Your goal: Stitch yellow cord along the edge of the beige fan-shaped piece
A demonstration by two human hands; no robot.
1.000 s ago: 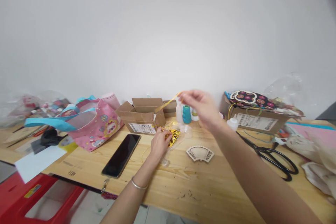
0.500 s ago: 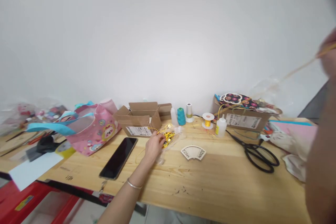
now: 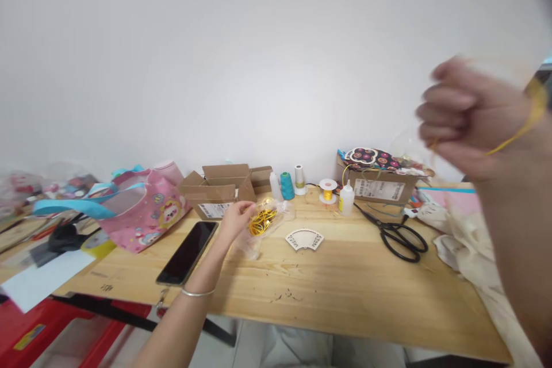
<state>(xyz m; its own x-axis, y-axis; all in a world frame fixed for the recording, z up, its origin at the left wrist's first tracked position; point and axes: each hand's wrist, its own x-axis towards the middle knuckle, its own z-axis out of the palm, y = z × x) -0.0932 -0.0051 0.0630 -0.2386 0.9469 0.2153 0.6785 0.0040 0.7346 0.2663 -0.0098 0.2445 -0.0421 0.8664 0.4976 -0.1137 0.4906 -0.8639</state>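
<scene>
My left hand (image 3: 235, 219) rests on the wooden table (image 3: 353, 293) with its fingers closed on a clear plastic bag holding a tangle of yellow cord (image 3: 261, 220). My right hand (image 3: 470, 115) is raised high at the right, close to the camera and blurred, fingers curled shut on a length of the yellow cord (image 3: 517, 132) that runs off behind it. A small wooden fan-shaped piece (image 3: 304, 239) lies just right of the bag.
A black phone (image 3: 187, 252) lies left of my left hand. Behind are an open cardboard box (image 3: 219, 187), thread spools (image 3: 285, 185), a yellow cord reel (image 3: 328, 191), a glue bottle (image 3: 346, 198) and black scissors (image 3: 399, 237). A pink bag (image 3: 146, 210) sits left; cloth (image 3: 466, 241) at right.
My right hand pulled the yellow cord up from over the bag, swung far right, and now sits raised nearer the camera. My left hand stayed on the bag. The view drifted slightly.
</scene>
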